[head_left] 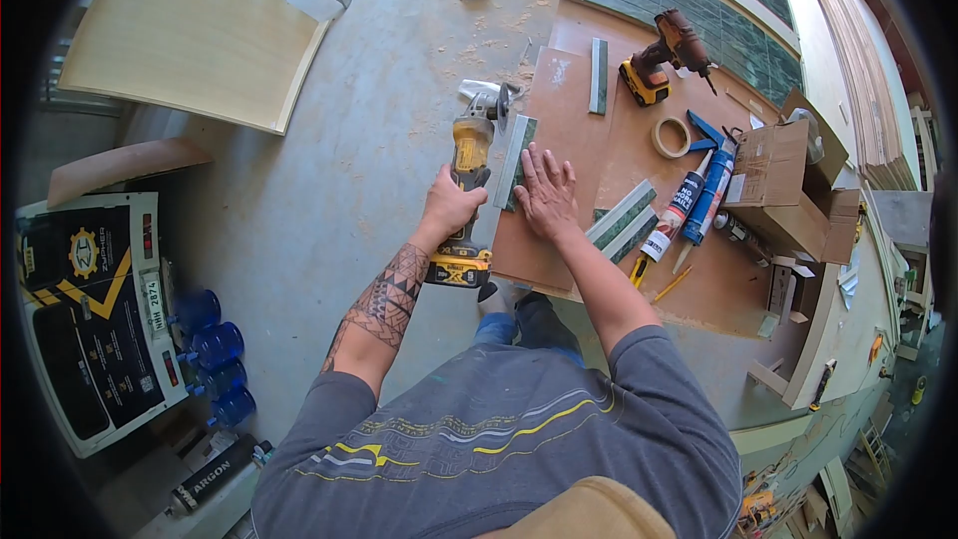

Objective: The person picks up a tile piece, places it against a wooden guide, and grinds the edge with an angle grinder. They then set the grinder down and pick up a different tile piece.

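My left hand [455, 202] is wrapped round the body of a yellow and black angle grinder [471, 148], whose disc is at the top, beside the table's left edge. With its fingers spread, my right hand [547, 194] lies flat on a green strip with a pale edge [514, 162], at the edge of the brown board [559, 140]. More green strips [624, 215] lie right of my right hand, and another strip [598, 76] lies farther up the board.
Right of my hands are an impact driver [661, 55], a tape roll [671, 138], a white sealant tube [677, 212], a blue caulking gun [711, 190] and a cardboard box [783, 175]. Blue water bottles [215, 344] and a vehicle's rear [95, 309] are at left.
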The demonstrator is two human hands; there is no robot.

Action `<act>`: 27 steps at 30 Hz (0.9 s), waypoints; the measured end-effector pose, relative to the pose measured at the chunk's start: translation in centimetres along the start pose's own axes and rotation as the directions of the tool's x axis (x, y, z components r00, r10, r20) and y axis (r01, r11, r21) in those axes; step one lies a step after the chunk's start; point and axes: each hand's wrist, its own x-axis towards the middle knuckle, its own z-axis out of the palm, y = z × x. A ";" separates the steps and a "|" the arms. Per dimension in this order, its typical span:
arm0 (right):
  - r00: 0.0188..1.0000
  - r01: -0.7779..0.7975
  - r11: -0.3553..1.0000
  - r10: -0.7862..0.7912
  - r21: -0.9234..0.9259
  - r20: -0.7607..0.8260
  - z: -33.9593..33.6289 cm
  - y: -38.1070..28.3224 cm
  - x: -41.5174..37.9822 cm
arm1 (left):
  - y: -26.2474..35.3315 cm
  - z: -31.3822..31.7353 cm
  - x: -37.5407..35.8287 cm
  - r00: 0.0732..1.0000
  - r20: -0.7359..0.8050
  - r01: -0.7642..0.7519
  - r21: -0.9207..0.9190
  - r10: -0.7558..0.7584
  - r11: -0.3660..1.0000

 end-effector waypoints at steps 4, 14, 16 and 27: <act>1.000 0.001 1.000 -0.001 -0.013 0.004 0.3 0.0 -0.1 | 1.0 0.6 1.9 0.999 0.030 -0.018 0.026 0.018 0.999; 0.998 0.006 1.000 -0.005 0.021 -0.061 0.1 -0.2 -0.3 | 3.7 0.5 2.9 0.998 0.047 -0.037 0.176 0.029 0.984; 0.998 0.006 1.000 -0.004 0.025 -0.058 0.1 -0.2 -0.3 | 4.1 0.4 2.9 0.999 0.039 -0.043 0.206 0.036 0.978; 1.000 -0.015 0.999 0.016 0.042 -0.024 -0.3 -0.3 -0.3 | 4.0 0.8 3.5 0.998 0.050 -0.050 0.210 0.040 0.976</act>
